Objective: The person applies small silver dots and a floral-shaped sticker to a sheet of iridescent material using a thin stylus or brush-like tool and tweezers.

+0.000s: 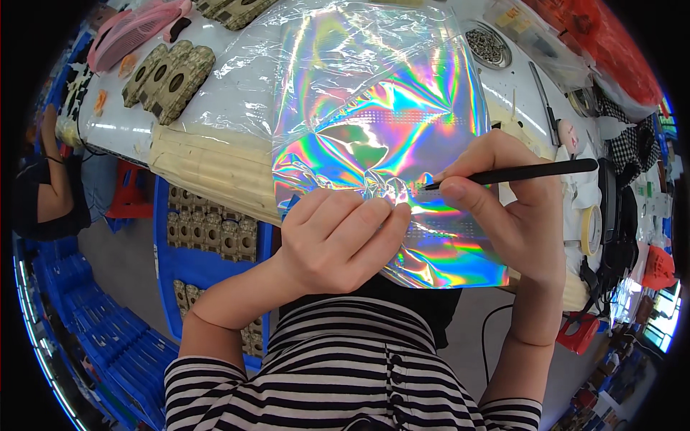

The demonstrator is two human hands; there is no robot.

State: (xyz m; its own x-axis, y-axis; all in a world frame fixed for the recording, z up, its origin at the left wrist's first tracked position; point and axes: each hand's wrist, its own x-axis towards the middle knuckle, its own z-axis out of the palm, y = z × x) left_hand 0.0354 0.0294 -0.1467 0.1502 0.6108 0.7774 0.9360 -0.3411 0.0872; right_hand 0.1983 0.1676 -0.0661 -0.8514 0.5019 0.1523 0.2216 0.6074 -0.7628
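Note:
A large shiny holographic sheet (431, 79) lies across the table in front of me and hangs over its near edge. Rows of tiny marks run over it, and its middle is crumpled. My left hand (338, 241) is closed, its fingertips pinching a crinkled fold of the sheet. In my right hand (514, 208) I grip slim black tweezers (535, 172) between thumb and fingers. Their pointed tip meets the sheet just right of my left fingertips. Whether anything sits in the tip is too small to tell.
Camouflage-patterned casings (169, 82) lie at the upper left, near a pink mesh basket (136, 29). A blue tray (169, 269) below holds several more. A round dish of small metal parts (489, 47) stands at the back right. A tape roll (591, 230) is on the right.

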